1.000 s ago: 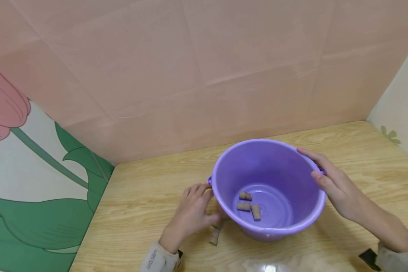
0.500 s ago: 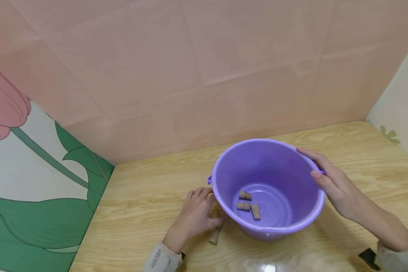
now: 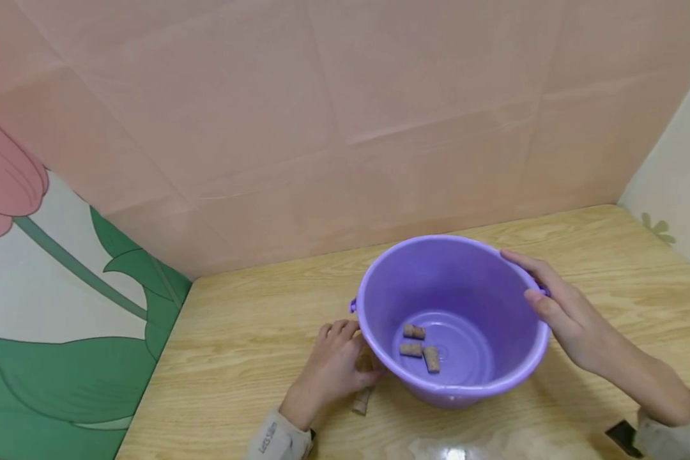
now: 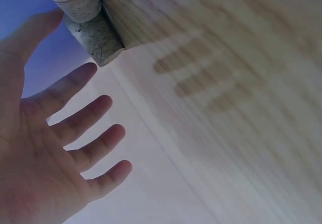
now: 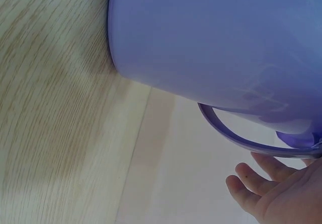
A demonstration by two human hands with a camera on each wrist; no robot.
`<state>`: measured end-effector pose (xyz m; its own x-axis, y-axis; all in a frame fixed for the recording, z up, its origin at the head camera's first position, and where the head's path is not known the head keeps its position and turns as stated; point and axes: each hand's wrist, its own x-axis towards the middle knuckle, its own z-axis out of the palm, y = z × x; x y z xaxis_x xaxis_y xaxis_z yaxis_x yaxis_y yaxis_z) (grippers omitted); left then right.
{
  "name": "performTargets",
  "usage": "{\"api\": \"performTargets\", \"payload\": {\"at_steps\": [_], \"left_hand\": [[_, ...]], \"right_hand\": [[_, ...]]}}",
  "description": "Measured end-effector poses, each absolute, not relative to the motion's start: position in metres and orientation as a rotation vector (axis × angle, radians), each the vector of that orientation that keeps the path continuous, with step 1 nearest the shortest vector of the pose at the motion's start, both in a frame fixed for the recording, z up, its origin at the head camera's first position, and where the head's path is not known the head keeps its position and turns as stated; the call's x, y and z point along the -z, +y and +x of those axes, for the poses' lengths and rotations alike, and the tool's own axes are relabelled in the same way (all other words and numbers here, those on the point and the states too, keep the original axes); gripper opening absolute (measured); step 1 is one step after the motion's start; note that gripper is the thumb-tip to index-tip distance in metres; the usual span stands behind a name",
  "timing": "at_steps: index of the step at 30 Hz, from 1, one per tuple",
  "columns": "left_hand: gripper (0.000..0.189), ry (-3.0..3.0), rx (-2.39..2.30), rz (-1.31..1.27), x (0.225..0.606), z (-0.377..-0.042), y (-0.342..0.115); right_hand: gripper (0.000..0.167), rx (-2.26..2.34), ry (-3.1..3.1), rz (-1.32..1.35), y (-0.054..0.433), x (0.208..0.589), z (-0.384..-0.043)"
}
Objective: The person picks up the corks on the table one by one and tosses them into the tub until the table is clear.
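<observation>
A purple bucket (image 3: pixel 448 275) stands on the wooden table, its mouth tilted toward the head camera. Three corks (image 3: pixel 431 359) lie on its floor. My right hand (image 3: pixel 575 322) holds the right side of the rim, thumb over the edge and fingers along the outside. Beside the bucket's left wall is my left hand (image 3: pixel 332 367), fingers spread and palm facing the wall in the left wrist view. Two corks (image 4: pixel 95 35) show there between the hand and the table, with the thumb tip right at them. In the head view one cork (image 3: pixel 361 402) shows below the thumb, the other mostly hidden.
The bucket's handle (image 5: pixel 236 139) hangs down on the far side near my right fingers. A pink-covered wall (image 3: pixel 345 128) rises behind the table (image 3: pixel 236 345). At the left stands a panel with a painted tulip (image 3: pixel 11 172).
My left hand has shifted slightly right and toward the near side, its fingers coming away from the bucket's side lug. The right hand and the bucket keep their place.
</observation>
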<state>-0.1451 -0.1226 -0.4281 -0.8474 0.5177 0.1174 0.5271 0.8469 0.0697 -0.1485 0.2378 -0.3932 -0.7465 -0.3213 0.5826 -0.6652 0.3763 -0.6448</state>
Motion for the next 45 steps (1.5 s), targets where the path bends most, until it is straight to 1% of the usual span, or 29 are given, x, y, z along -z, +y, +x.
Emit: {"api": "performTargets", "payload": {"at_steps": [6,17,26,35,41,45], "left_hand": [[0.067,-2.933,0.147,-0.827,0.430,-0.145,-0.123],[0.068,-2.956,0.166,-0.814,0.430,-0.147,-0.123],[0.063,-2.968,0.160,-0.820,0.429,-0.147,-0.123],[0.046,-2.903,0.205,-0.808,0.424,-0.149,-0.129],[0.046,-2.939,0.238,-0.778,0.417,-0.148,-0.133],[0.042,-2.925,0.286,-0.758,0.412,-0.148,-0.136]], "right_hand": [[0.054,-1.323,-2.279,0.865,0.238,0.394,-0.148],[0.054,-1.324,-2.285,0.857,0.238,0.393,-0.148],[0.054,-1.326,-2.283,0.857,0.238,0.393,-0.148],[0.054,-1.339,-2.281,0.868,0.238,0.393,-0.148],[0.054,-1.336,-2.277,0.880,0.238,0.394,-0.149],[0.054,-1.334,-2.271,0.885,0.238,0.395,-0.149]]}}
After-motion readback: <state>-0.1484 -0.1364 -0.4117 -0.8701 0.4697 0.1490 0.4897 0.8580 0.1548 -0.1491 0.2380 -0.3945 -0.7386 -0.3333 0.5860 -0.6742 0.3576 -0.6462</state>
